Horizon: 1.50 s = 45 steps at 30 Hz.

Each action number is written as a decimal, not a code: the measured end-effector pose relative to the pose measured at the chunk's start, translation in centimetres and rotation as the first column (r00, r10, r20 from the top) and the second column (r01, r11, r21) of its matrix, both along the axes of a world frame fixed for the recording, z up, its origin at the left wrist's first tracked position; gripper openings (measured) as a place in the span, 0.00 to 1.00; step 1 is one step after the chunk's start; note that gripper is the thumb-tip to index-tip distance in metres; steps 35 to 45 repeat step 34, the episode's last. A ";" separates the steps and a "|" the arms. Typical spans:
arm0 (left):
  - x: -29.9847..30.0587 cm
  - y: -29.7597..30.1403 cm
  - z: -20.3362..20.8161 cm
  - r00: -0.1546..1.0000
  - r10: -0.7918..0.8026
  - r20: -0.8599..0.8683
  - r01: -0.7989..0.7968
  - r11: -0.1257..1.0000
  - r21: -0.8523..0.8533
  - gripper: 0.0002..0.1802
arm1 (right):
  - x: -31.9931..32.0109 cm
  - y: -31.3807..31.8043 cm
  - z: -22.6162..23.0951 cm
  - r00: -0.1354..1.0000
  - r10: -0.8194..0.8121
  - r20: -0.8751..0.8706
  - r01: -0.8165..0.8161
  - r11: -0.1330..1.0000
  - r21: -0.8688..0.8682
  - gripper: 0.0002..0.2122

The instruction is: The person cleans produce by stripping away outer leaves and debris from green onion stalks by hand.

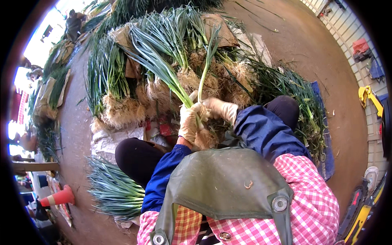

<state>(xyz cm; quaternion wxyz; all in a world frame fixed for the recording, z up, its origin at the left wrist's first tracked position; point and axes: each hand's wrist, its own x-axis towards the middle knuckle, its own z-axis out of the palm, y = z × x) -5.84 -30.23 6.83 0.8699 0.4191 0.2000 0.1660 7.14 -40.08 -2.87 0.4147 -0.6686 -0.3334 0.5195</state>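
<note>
My left hand (188, 125), in a pale glove, is wrapped round a small bunch of green onions (170, 79). Their long leaves point up and to the left, and a tangle of pale roots (205, 139) hangs below the fist. Beside it, my right hand (221, 109), also gloved, pinches a single green onion (206, 67) low on its stem, with the leaves upward. The two hands nearly touch, and the right fingertips are partly hidden. Just beyond lie thick bundles of green onions (163, 36) with their bushy roots (122, 109) toward me.
Trimmed-looking green onions (114, 188) lie in a pile by my left knee. More leafy stalks (300, 102) cover a blue sack (328, 157) on the right. An orange cone (61, 197) stands at left. Yellow-and-black equipment (363, 216) lies by the tiled wall (347, 30).
</note>
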 end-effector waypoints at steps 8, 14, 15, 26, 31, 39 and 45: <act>1.3 0.3 0.0 0.997 -0.029 0.066 0.024 0.997 0.074 0.33 | 2.8 -2.6 -2.0 0.943 -0.080 0.323 0.056 0.995 0.083 0.21; 0.6 0.3 0.5 0.999 -0.047 0.021 0.047 0.999 -0.011 0.27 | 3.3 1.4 12.4 0.891 -0.430 -0.146 0.436 0.900 0.009 0.18; 0.6 -0.1 0.1 0.998 -0.060 0.001 0.060 0.998 0.026 0.24 | 3.6 2.1 11.7 0.905 -0.414 -0.100 0.420 0.906 0.052 0.17; -0.4 0.0 1.0 0.998 -0.038 0.040 0.044 0.984 -0.170 0.15 | 4.8 3.7 12.8 0.989 -0.005 -0.145 0.037 0.975 0.218 0.17; 0.6 0.4 -1.4 0.998 0.003 -0.071 -0.002 1.000 0.019 0.15 | 2.6 4.2 12.1 0.966 -0.096 0.238 0.114 0.991 -0.064 0.17; 0.9 0.5 -2.9 0.995 0.007 -0.104 -0.003 0.999 0.034 0.16 | 1.0 4.3 12.9 0.720 0.027 0.694 0.182 0.957 -0.226 0.19; 0.9 0.5 -2.9 0.995 0.007 -0.104 -0.003 0.999 0.034 0.16 | 1.0 4.3 12.9 0.720 0.027 0.694 0.182 0.957 -0.226 0.19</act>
